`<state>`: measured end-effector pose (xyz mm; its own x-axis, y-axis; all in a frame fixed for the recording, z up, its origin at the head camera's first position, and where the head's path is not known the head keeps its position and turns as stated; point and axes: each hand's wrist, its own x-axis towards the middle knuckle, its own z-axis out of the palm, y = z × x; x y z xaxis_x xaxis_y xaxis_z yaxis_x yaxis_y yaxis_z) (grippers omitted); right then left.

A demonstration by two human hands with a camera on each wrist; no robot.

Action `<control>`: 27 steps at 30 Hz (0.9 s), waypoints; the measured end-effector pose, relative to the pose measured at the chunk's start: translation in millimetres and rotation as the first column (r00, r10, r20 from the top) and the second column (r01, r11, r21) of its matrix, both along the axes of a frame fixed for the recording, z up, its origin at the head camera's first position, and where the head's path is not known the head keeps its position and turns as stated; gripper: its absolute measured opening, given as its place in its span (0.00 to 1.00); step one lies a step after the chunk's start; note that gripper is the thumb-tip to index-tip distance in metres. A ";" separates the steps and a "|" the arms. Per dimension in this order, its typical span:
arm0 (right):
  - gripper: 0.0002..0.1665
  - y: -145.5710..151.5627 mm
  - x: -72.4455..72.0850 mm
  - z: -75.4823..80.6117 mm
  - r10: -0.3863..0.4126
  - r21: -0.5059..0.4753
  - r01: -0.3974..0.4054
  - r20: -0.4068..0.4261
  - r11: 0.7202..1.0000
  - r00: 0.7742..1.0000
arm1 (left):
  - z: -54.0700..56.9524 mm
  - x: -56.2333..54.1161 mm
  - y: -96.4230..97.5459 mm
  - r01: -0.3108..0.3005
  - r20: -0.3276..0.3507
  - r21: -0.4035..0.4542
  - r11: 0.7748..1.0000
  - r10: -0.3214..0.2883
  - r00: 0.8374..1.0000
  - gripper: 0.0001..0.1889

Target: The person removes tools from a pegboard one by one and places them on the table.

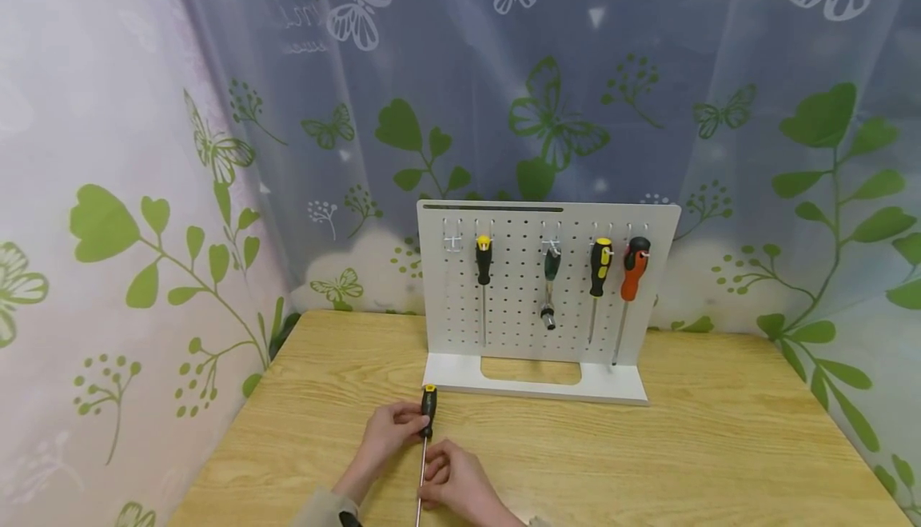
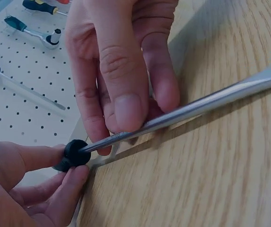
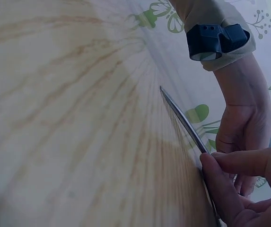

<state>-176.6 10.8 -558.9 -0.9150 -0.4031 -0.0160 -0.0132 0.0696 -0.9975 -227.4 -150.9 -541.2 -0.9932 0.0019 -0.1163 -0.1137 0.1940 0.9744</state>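
A screwdriver with a black, yellow-capped handle (image 1: 428, 411) lies between both hands, its long metal shaft (image 2: 192, 111) pointing toward the person. My left hand (image 1: 388, 433) pinches the handle between thumb and fingers, close to where the shaft begins. Farther down, my right hand (image 1: 460, 481) pinches the shaft (image 3: 185, 119) between thumb and fingertips. In the right wrist view the shaft narrows to a tip low over the wooden table (image 3: 88, 142). The left wrist view shows the right hand (image 2: 126, 71) above the left hand (image 2: 26, 184).
Behind the hands stands a white pegboard (image 1: 518, 287) on a flat base. Hanging on it are a yellow-topped screwdriver (image 1: 484, 263), a ratchet wrench (image 1: 551, 271), a black-and-yellow screwdriver (image 1: 600, 267) and a red screwdriver (image 1: 633, 271). A clear hook (image 1: 452, 244) sits at its upper left. Patterned curtains surround the table.
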 end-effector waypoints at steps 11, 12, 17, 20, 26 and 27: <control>0.23 1.0 -4.1 -1.2 0.013 0.018 -0.013 0.034 1.000 0.999 | 0.1 -2.2 2.1 -0.014 -0.030 -0.162 0.987 0.009 1.000 0.15; 0.22 1.2 -3.7 -0.8 0.014 0.012 -0.014 0.039 1.000 0.999 | -0.2 -2.4 2.0 -0.019 -0.031 -0.169 0.985 0.014 0.999 0.15; 0.22 2.3 -1.0 2.4 0.012 -0.023 -0.010 0.077 1.000 0.997 | -2.5 -3.6 2.0 -0.036 -0.035 -0.196 0.980 0.030 0.999 0.14; 0.21 2.1 -1.1 2.8 0.012 -0.034 -0.009 0.089 0.999 0.996 | -2.8 -3.6 2.2 -0.045 -0.039 -0.218 0.975 0.038 0.999 0.14; 0.21 0.8 -2.9 0.3 0.013 -0.050 -0.009 0.068 0.999 0.998 | -2.5 -3.6 1.6 -0.042 -0.049 -0.255 0.966 0.030 0.998 0.14; 0.21 0.8 -3.0 0.0 0.013 -0.050 -0.009 0.063 0.999 0.998 | -2.6 -3.8 1.3 -0.041 -0.054 -0.264 0.964 0.027 0.998 0.14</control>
<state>-179.6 11.5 -558.9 -0.9082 -0.4150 -0.0537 0.0500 0.0199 -0.9986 -231.1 -149.6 -543.8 -0.9967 -0.0562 -0.0586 -0.0774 0.4429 0.8932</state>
